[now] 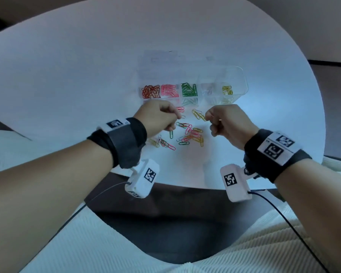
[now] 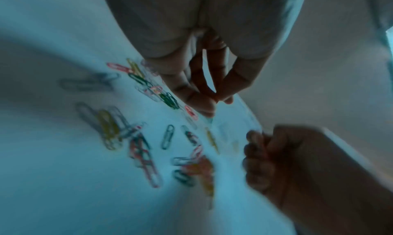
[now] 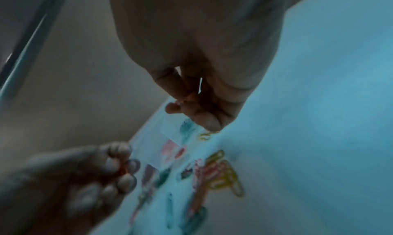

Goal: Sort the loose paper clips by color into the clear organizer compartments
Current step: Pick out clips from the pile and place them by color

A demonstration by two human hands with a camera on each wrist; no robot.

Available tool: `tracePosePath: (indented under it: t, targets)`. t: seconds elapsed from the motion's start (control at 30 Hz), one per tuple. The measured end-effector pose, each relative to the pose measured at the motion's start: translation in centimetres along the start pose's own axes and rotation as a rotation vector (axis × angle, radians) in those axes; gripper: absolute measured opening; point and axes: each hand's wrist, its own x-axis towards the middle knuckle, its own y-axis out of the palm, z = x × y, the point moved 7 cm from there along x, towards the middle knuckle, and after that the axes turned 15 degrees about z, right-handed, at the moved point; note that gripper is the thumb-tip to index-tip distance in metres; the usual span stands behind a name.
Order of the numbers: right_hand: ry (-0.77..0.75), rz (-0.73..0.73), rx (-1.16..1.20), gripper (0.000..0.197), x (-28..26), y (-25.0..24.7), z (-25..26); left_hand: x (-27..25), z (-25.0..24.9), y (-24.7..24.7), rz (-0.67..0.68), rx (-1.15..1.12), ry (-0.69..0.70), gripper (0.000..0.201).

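Note:
The clear organizer (image 1: 242,81) lies on the white table, with red (image 1: 151,91), pink (image 1: 168,90), green (image 1: 189,89), pale (image 1: 207,89) and yellow (image 1: 227,90) clips each in a separate compartment. Loose mixed-colour paper clips (image 1: 187,134) are scattered just in front of it. My left hand (image 1: 178,116) hovers over their left side, fingers curled, pinching a small clip (image 3: 129,167) whose colour is unclear. My right hand (image 1: 208,117) is at their right side, and its thumb and fingers pinch the end of a yellow clip (image 1: 202,116). The wrist views are blurred.
The round white table (image 1: 67,75) has bare surface to the left and behind the organizer. Its near edge (image 1: 175,186) runs just behind my wrists, above a dark floor. White ribbed fabric (image 1: 264,243) lies below, and a cable trails from each wrist camera.

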Motion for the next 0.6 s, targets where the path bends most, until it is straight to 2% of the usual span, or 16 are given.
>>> tracePosePath:
  t: [0.1, 0.2, 0.27, 0.33, 0.37, 0.4, 0.43, 0.5, 0.53, 0.6]
  targets:
    - [0.010, 0.159, 0.426, 0.026, -0.3, 0.8, 0.3, -0.4, -0.2, -0.3, -0.002, -0.438, -0.004, 0.034]
    - [0.047, 0.218, 0.501, 0.029, -0.2, 0.8, 0.1, -0.4, -0.5, 0.4, 0.073, -0.644, -0.012, 0.035]
    - [0.075, 0.173, 0.349, 0.032, -0.1, 0.5, -0.4, -0.4, -0.4, 0.8, 0.109, -0.665, -0.036, 0.030]
    - [0.055, 0.072, -0.088, 0.032, 0.0, -0.1, -0.3, -0.2, 0.3, 0.7, 0.096, -0.627, -0.082, 0.031]
    - [0.037, 0.018, -0.343, 0.028, -0.1, -0.1, 0.1, -0.2, 0.5, 0.4, 0.077, -0.515, -0.093, 0.033]
    - [0.008, -0.019, -0.552, 0.022, -0.1, 0.1, 0.5, -0.1, 0.4, 0.0, 0.062, -0.302, -0.086, 0.034]
    - [-0.018, -0.032, -0.680, 0.016, -0.1, 0.3, 0.7, -0.1, 0.1, -0.3, 0.063, 0.008, -0.072, 0.033]
    - [-0.058, -0.034, -0.792, 0.012, 0.0, 0.8, 0.8, -0.4, -0.4, 0.1, 0.101, 0.598, -0.058, 0.022]
    - [-0.069, -0.043, -0.819, 0.016, 0.1, 0.9, 0.7, -0.7, -0.2, 0.5, 0.141, 0.729, -0.065, 0.017]
    - [-0.075, -0.068, -0.852, 0.025, 0.2, 1.1, 0.4, -1.1, 0.6, 0.7, 0.187, 0.702, -0.106, 0.018]
